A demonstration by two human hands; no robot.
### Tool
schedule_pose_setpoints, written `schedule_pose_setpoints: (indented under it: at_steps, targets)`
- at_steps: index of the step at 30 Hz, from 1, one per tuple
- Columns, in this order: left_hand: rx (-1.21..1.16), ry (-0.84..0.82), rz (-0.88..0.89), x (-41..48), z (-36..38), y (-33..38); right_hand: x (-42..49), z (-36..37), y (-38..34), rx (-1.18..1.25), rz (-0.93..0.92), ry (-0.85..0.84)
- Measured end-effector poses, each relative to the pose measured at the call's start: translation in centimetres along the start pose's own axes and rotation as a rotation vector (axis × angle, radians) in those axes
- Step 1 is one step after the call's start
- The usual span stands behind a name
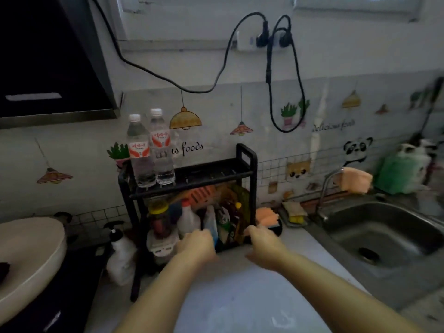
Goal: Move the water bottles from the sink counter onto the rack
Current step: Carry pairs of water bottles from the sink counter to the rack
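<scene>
Two clear water bottles with white caps and red-and-white labels stand upright side by side at the left end of the black rack's top shelf (216,173): the left bottle (140,152) and the right bottle (162,147). Both of my hands are low, at the front of the rack's bottom shelf. My left hand (197,245) shows its back, with the fingers curled out of sight beside a blue-labelled bottle. My right hand (263,241) has fingertips at the rack's lower right post and the thumb spread. Neither hand holds a water bottle.
The bottom shelf is packed with cleaning bottles and jars (189,219). A white pump bottle (121,253) stands left of the rack, beside a pale pan lid (31,255). Sponges (266,216) lie right of the rack. A steel sink (384,234) with a tap (326,188) is on the right.
</scene>
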State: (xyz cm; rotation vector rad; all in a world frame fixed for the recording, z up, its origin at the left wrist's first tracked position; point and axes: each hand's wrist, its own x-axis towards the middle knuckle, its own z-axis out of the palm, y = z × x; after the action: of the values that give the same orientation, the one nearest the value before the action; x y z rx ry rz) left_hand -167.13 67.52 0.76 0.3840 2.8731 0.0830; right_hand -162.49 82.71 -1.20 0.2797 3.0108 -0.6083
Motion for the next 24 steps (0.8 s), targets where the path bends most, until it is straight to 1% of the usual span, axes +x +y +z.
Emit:
schedule_pose_setpoints:
  at_steps: [2, 4, 7, 11, 13, 15, 21, 24]
  targets:
    - [-0.005, -0.028, 0.07, -0.5, 0.9, 2.5, -2.1, -0.5, 2.9, -0.009, 0.09, -0.007]
    - [0.008, -0.022, 0.142, -1.0, 1.3, 5.5, -4.2, -1.7, 5.7, -0.003, 0.183, 0.036]
    - [0.038, -0.028, 0.242, -2.0, 1.9, 10.4, -7.4, -3.5, 9.9, -0.012, 0.266, 0.082]
    - [0.021, -0.044, 0.388, -3.4, 2.9, 17.0, -11.2, -5.7, 15.6, -0.019, 0.377, 0.138]
    - [-0.001, -0.046, 0.478, -4.8, 4.1, 22.9, -14.5, -7.2, 20.4, -0.008, 0.454, 0.166]
    - [-0.056, -0.05, 0.53, -5.1, 4.5, 24.8, -15.4, -7.7, 21.8, 0.013, 0.476, 0.165]
    - [-0.051, -0.108, 0.651, -9.2, 6.6, 38.7, -22.5, -12.0, 32.9, 0.085, 0.564, 0.199]
    - [-0.068, -0.099, 0.677, -10.7, 7.4, 45.1, -25.5, -14.3, 38.0, 0.115, 0.589, 0.211]
